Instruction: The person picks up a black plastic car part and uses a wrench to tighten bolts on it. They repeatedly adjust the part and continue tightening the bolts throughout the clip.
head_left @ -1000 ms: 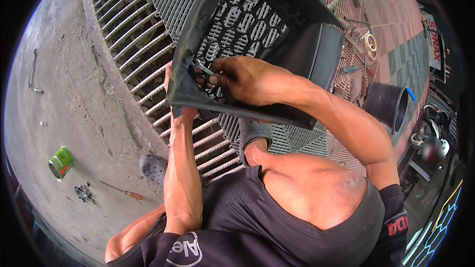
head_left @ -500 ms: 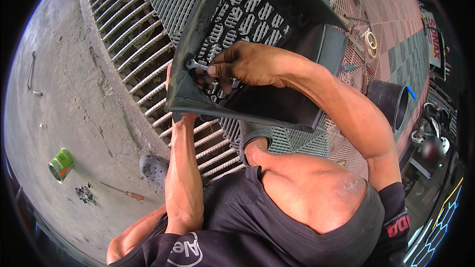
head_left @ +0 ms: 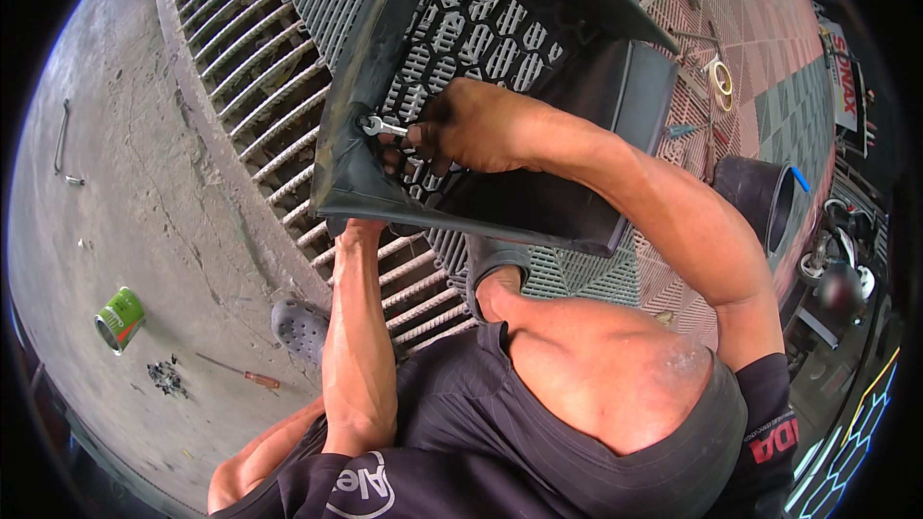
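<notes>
A black plastic housing (head_left: 625, 96) with a honeycomb mesh (head_left: 481, 34) on its inside is tilted in front of me. My right hand (head_left: 481, 125) reaches into it, fingers closed around a small open-end wrench (head_left: 389, 127). The wrench's jaw sits at a dark round spot in the housing's near-left corner; whether a nut is in it, I cannot tell. My left hand (head_left: 361, 229) goes under the housing's near-left edge. Only its wrist shows plainly, its fingers being hidden by the plastic.
Beneath the housing runs a metal drain grate (head_left: 260, 86). On the concrete at left lie a green can (head_left: 119, 320), dark small bits (head_left: 166, 377), a screwdriver (head_left: 252, 378) and a wrench-like tool (head_left: 62, 139). At right stand a black bucket (head_left: 750, 197) and a tape roll (head_left: 720, 85).
The housing's left side has shifted slightly left and tilted. My left fingers, glimpsed beside its left edge before, are now covered. The wrench has turned a little, still in my right hand.
</notes>
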Demonstrator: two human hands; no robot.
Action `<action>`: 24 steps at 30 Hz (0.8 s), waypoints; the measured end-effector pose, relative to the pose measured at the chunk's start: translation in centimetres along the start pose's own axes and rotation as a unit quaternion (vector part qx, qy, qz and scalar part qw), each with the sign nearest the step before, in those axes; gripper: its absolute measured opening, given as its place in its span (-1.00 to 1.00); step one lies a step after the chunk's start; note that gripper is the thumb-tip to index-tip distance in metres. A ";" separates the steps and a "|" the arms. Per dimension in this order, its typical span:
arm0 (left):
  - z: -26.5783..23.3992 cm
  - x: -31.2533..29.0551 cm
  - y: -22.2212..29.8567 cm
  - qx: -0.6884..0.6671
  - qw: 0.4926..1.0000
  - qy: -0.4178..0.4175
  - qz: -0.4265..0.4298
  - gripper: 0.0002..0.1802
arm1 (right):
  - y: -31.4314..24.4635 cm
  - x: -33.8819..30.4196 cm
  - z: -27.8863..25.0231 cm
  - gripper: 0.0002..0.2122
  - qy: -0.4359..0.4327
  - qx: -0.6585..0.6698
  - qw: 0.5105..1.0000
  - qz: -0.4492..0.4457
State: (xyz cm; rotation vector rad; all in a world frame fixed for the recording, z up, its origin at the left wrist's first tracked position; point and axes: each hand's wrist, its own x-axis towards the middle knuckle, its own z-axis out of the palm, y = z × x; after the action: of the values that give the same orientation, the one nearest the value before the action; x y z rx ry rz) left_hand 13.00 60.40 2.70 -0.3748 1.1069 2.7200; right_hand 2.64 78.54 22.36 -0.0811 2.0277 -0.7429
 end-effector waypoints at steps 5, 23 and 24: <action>-0.8 0.6 -0.1 0.029 0.997 0.052 -0.047 -0.61 | 0.6 -0.3 0.4 -0.66 -0.011 0.100 0.995 -0.024; -0.6 0.3 0.7 0.288 0.953 0.004 0.092 -0.81 | 0.7 -2.6 3.3 -0.63 0.037 0.079 0.995 -0.044; -1.1 0.4 0.5 0.252 0.965 0.019 0.075 -0.81 | 0.6 -2.7 3.1 -0.64 0.046 0.060 0.995 -0.058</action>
State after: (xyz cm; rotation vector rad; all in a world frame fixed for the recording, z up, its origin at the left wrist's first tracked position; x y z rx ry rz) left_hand 12.68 59.30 2.20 -0.2699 1.8377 2.4242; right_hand 6.72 78.50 22.95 -0.0960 2.0737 -0.9558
